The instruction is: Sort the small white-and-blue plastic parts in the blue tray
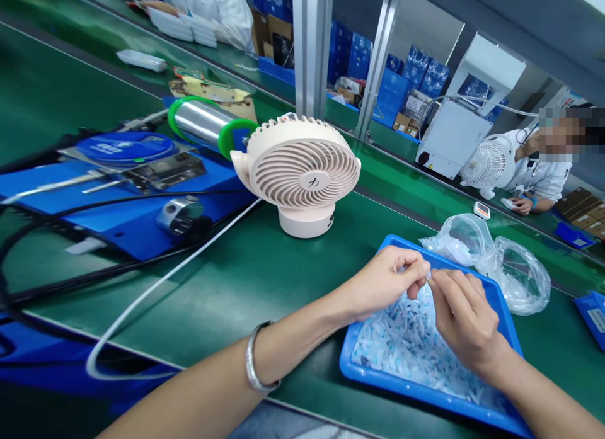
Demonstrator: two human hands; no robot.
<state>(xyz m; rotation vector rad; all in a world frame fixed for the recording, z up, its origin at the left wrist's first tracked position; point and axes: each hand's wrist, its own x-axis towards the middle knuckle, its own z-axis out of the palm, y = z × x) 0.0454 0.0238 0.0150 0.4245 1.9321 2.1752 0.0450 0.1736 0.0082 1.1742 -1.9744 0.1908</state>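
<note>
Over a blue tray [347, 357], my left hand [390, 278] and my right hand [467, 319] meet with pinched fingertips. Between them is a tiny whitish piece [428, 274], too small to name; both hands seem to grip it. Many small white and light-blue pieces [411, 344] fill the tray below. A silver bangle [258, 357] circles my left wrist. Beyond my left hand, a cream desk fan [307, 174] stands upright on the green surface, apart from both hands.
Clear plastic bags [515, 275] lie beyond the tray. At left are a blue machine plate [127, 206], a metal roller with green ends [203, 124] and a white cable [155, 278]. Metal posts [312, 48] rise behind. Across the line, a person [543, 168] sits near a white fan [489, 165].
</note>
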